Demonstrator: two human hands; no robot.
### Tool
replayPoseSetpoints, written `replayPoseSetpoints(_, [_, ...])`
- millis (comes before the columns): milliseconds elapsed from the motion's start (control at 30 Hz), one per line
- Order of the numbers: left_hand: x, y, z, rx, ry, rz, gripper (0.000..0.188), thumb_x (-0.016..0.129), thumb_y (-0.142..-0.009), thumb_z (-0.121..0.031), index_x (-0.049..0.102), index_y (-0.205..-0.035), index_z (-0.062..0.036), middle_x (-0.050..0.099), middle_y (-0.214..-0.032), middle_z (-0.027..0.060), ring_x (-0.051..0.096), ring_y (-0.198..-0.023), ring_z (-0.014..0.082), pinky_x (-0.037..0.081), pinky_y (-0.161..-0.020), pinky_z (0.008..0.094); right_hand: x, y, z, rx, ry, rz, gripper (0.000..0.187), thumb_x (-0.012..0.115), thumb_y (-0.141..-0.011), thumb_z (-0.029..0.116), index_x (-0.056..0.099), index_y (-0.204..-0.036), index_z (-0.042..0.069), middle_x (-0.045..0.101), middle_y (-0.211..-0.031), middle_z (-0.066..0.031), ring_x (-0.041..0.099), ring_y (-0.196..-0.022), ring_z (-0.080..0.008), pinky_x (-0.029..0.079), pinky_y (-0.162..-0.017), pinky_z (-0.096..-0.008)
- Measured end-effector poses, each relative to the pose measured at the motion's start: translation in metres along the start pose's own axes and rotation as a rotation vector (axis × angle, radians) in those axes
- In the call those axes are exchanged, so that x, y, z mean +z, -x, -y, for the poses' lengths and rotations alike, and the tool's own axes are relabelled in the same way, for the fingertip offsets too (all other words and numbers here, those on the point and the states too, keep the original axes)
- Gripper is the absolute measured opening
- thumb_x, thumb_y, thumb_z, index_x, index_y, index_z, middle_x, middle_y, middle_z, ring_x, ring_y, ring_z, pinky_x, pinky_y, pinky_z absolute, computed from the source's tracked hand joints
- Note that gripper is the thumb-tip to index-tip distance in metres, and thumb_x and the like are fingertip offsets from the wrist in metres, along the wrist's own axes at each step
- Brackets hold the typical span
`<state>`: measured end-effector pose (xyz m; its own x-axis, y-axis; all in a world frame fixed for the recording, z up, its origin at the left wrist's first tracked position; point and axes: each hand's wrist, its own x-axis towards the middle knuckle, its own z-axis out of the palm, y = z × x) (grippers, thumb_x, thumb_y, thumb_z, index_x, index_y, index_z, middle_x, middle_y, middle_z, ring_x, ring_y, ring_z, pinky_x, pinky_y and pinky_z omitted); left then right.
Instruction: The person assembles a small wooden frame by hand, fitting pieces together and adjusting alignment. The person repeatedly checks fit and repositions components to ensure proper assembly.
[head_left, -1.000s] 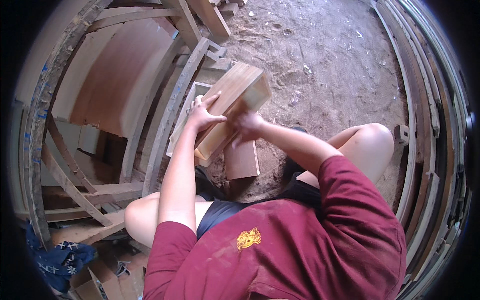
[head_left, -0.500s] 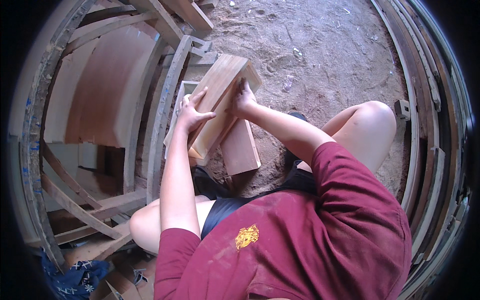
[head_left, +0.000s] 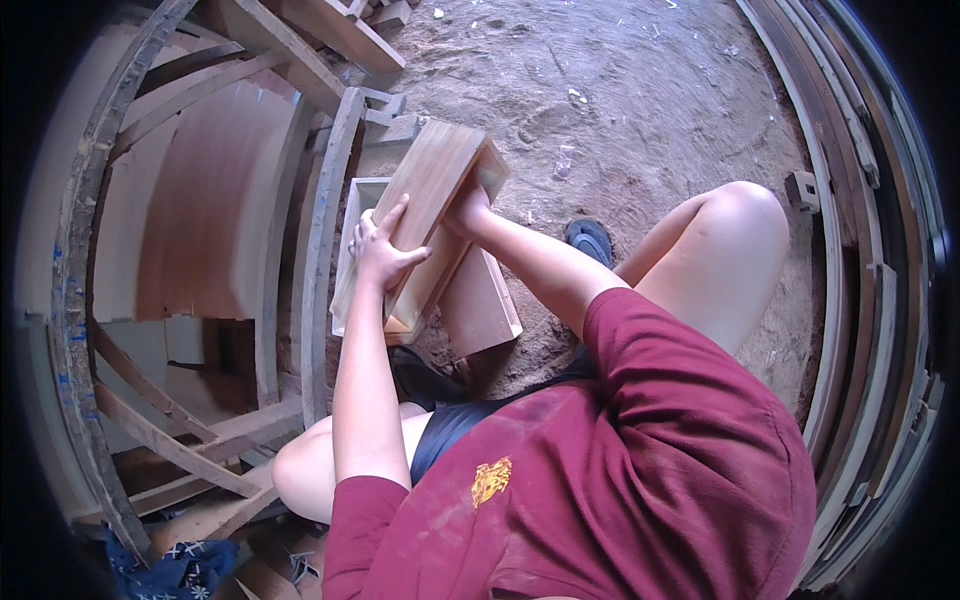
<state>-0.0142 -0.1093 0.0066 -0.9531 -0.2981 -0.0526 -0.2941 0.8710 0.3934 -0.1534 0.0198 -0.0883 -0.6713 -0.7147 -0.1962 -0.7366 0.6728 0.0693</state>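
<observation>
Left hand holds wooden box, right hand inside.

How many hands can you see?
2. The left hand lies on the outside of the open wooden box; the right hand is partly hidden inside it. No other hands show.

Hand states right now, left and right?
Left hand: open, fingers spread against the wooden box.
Right hand: reaching into the wooden box, fingers hidden; grip can't be told.
</observation>
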Motion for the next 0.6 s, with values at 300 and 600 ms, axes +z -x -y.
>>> replayPoseSetpoints(300, [0.002, 0.013, -0.002, 0.099, -0.133, -0.040, 0.106, 0.088, -0.047, -0.049, 0.048, -0.145, -0.0505, 0.040, -0.144, 0.0178, 0.041, -0.134, 0.0376, 0.036, -0.113, 0.0523, 0.017, 0.002, 0.012, -0.008, -0.102, -0.025, 0.083, 0.051, -0.094, 0.058, 0.021, -0.162, 0.020, 0.020, -0.168, -0.0036, 0.015, -0.155, -0.0253, 0.007, -0.127, -0.0442])
replayPoseSetpoints(600, [0.009, 0.022, -0.006, 0.090, -0.157, -0.069, 0.105, 0.087, -0.047, -0.050, 0.049, -0.145, -0.0489, 0.038, -0.145, 0.0204, 0.041, -0.135, 0.0388, 0.036, -0.111, 0.0547, 0.019, 0.034, -0.004, 0.074, -0.314, -0.341, 0.054, 0.042, -0.101, 0.031, 0.044, -0.150, 0.009, 0.042, -0.157, -0.0123, 0.033, -0.148, -0.0282, 0.021, -0.124, -0.0432])
